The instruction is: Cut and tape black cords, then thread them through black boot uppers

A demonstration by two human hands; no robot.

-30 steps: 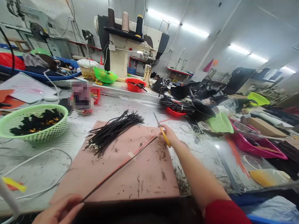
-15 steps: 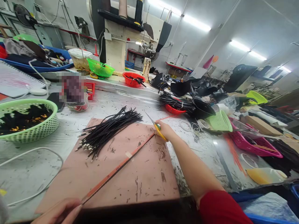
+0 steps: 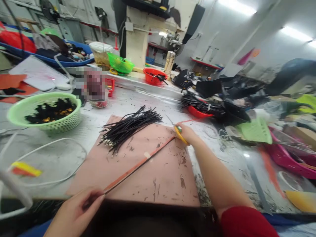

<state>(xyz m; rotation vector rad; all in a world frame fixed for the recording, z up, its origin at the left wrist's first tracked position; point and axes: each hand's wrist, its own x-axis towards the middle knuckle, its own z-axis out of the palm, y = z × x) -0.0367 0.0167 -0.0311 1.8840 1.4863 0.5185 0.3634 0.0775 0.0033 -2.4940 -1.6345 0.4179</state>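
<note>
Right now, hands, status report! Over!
Left hand: pinching dark cord, near end. Right hand: at far end, holding yellow-handled scissors. Dark cord: stretched over pink mat. Black bundle: apart, not in the way.

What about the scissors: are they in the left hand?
No, the right hand holds the scissors, while the left hand pinches a thin dark cord.

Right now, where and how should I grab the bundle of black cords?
Probably around the middle of the bundle, from the near side: cords lie roughly side by side there, its ends fan out, and pink mat shows between it and the dark strip in your left hand.
</note>
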